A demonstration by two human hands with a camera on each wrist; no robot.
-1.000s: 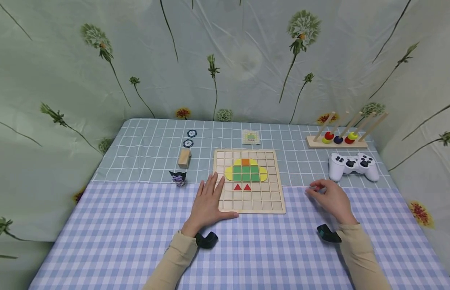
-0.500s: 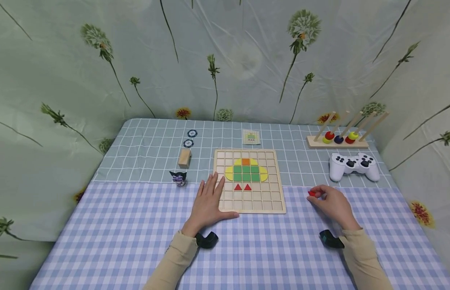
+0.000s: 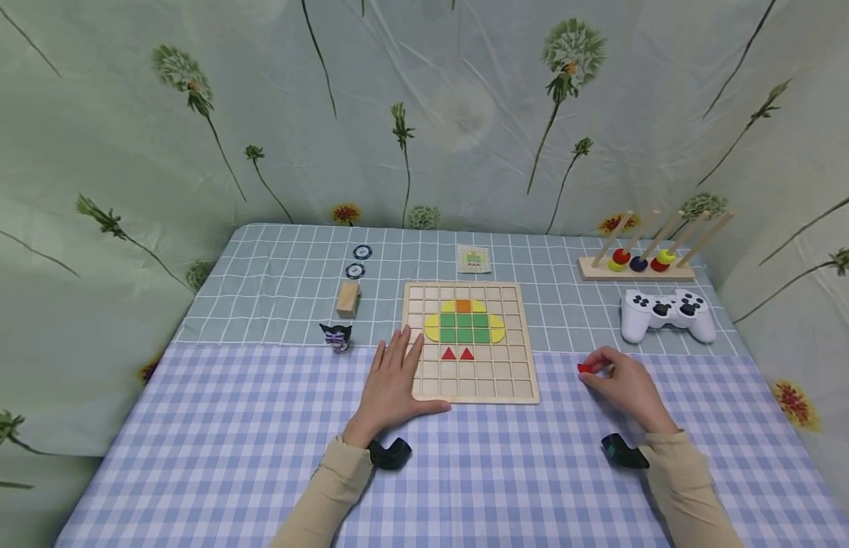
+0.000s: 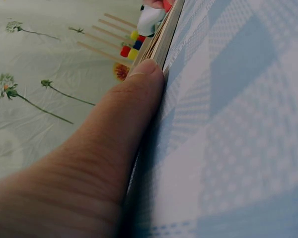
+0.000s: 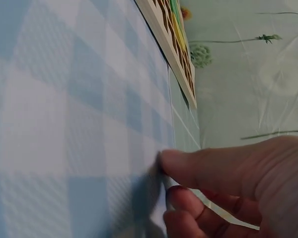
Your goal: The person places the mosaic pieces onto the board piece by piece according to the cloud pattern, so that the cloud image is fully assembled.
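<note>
Here, red piece (image 3: pixel 586 368) at right hand (image 3: pixel 626 387) fingertips.

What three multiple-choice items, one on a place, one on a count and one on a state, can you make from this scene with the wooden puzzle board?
1. Where does the left hand rest?
A. on the left edge of the puzzle board
B. on the white game controller
C. on the ring rack

2. How many red triangles lie in the board?
A. one
B. two
C. four

3. What is the state of the right hand?
A. flat and open on the cloth
B. gripping the controller
C. pinching a small red piece

Answers: 1 A, the fingers lie along the board's left edge and the thumb at its front corner. 2 B, two triangles sit side by side under the green squares. 3 C, the fingertips hold the red piece right of the board.
</note>
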